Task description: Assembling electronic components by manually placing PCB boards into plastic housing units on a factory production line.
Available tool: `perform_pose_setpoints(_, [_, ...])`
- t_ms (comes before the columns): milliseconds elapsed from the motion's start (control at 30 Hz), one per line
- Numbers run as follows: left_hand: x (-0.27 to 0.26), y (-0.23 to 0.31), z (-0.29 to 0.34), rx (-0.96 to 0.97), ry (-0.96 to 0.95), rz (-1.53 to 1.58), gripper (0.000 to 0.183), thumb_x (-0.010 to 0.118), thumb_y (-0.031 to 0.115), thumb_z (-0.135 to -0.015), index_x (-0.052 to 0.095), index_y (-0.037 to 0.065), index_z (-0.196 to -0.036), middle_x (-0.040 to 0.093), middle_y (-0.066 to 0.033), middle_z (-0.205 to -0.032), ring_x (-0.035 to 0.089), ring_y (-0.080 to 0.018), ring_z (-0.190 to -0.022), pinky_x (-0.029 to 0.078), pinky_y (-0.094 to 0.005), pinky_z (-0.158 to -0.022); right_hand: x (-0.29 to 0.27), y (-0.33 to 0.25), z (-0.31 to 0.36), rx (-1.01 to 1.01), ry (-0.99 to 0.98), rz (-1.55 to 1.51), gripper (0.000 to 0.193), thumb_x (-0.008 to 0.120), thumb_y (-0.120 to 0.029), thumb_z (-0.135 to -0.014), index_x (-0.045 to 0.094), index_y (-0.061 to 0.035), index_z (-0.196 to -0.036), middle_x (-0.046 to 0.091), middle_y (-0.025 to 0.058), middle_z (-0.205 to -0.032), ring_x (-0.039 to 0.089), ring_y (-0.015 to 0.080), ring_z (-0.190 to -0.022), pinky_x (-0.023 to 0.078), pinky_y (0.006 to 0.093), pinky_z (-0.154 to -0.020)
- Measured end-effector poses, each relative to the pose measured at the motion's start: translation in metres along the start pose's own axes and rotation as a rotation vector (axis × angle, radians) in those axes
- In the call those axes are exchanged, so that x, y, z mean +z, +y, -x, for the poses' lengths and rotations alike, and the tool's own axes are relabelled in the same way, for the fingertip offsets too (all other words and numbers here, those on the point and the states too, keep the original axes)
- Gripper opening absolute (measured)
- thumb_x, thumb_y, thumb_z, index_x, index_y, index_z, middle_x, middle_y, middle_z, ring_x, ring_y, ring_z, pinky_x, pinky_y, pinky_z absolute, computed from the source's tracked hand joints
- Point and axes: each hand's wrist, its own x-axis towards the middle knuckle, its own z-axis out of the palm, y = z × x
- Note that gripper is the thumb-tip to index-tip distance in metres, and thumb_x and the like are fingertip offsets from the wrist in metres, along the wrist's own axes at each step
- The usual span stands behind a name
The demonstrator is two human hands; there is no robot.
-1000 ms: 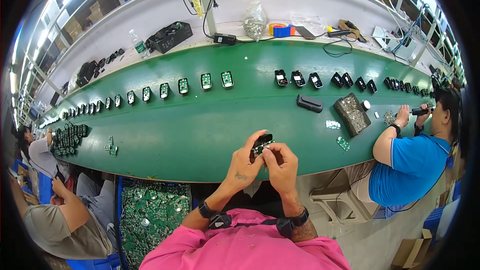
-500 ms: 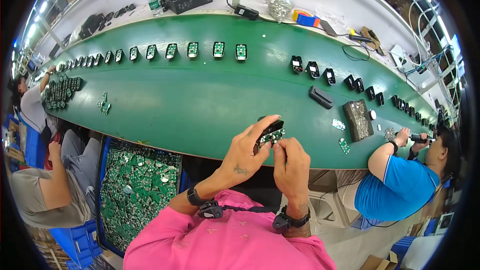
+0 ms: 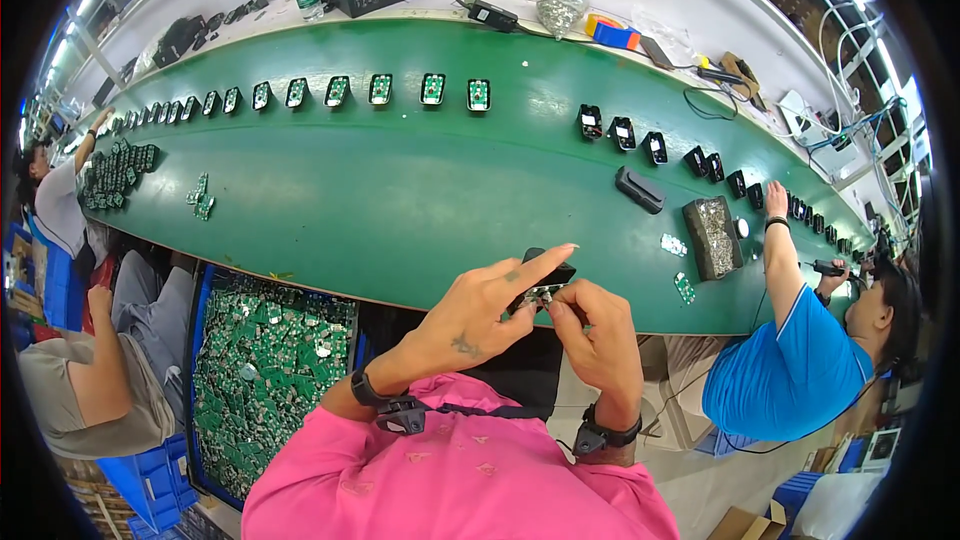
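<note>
My left hand (image 3: 485,312) is closed round a small black plastic housing (image 3: 552,270) just above the table's near edge, its index finger stretched along the top. A small green circuit board (image 3: 541,294) shows at the housing's near side, partly covered by fingers. My right hand (image 3: 598,332) pinches at the edge of that board with thumb and index finger; whether a smaller part sits between those fingertips is hidden. On the table right of my hands lie two loose boards, a pale one (image 3: 673,244) and a green one (image 3: 684,287).
Black housings with green boards (image 3: 433,89) line the far left of the green table (image 3: 400,180); more housings (image 3: 623,134) run right. A dark block (image 3: 713,238) and black cover (image 3: 640,190) lie right. A bin of boards (image 3: 270,370) stands left. A blue-shirted co-worker (image 3: 785,380) reaches in.
The housing has tilted in my hands, and my right hand has shifted slightly right with its fingers at the board. The co-worker on the right has stretched an arm toward the housing row.
</note>
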Motion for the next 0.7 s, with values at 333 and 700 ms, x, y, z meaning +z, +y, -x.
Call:
perform_pose_setpoints(333, [0.003, -0.012, 0.001, 0.099, 0.009, -0.183, 0.070, 0.056, -0.001, -0.080, 0.046, 0.016, -0.147, 0.056, -0.0152, -0.078, 0.054, -0.0291, -0.063, 0.047, -0.0375, -0.061, 0.008, 0.007, -0.003, -0.109, 0.021, 0.024, 0.005, 0.060, -0.002, -0.089, 0.059, 0.0028, -0.087, 0.058, 0.0146, -0.072, 0.055, 0.0294, -0.061, 0.043, 0.0368, -0.057])
perform_pose_setpoints(700, [0.014, -0.041, 0.005, -0.162, -0.013, 0.139, 0.057, 0.058, 0.003, -0.084, 0.051, 0.010, -0.140, 0.059, -0.0084, -0.080, 0.050, -0.0118, -0.062, 0.044, -0.0294, -0.058, 0.034, 0.027, -0.004, 0.064, 0.070, 0.031, 0.007, 0.061, -0.004, -0.089, 0.060, 0.0024, -0.088, 0.064, 0.0200, -0.079, 0.063, 0.0393, -0.073, 0.048, 0.0432, -0.063])
